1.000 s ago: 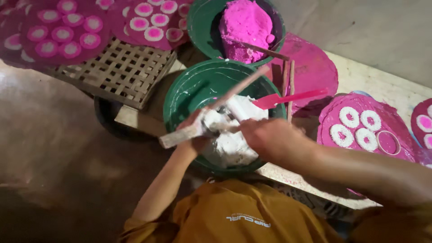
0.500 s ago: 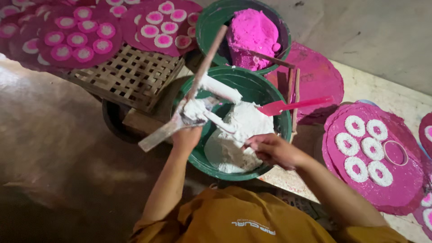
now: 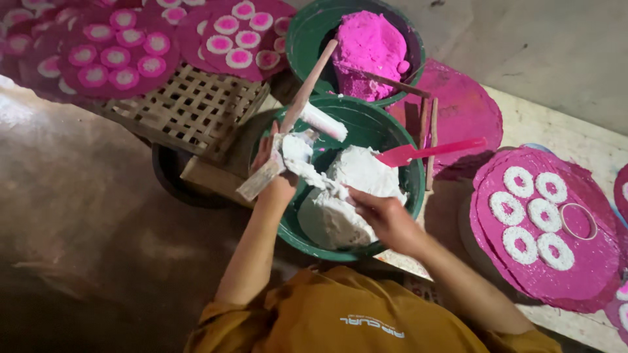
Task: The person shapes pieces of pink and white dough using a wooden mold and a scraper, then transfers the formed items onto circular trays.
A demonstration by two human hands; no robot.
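White paste [image 3: 340, 196] half fills the near green basin [image 3: 399, 216], a lump of it clinging to the wooden paddle [image 3: 294, 124] that the left hand [image 3: 278, 173] grips closed. The right hand [image 3: 383, 212] pinches paste at the mound's edge. On the right, a pink round tray [image 3: 582, 261] carries five white rings, with one bare hoop [image 3: 579, 221] unfilled. Far left trays [image 3: 104, 52] look filled. The far basin [image 3: 314, 33] holds pink paste [image 3: 369, 49]. Much paste seems left to shape.

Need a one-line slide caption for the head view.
Left hand holds wooden stick; right hand pulls white dough in green basin.
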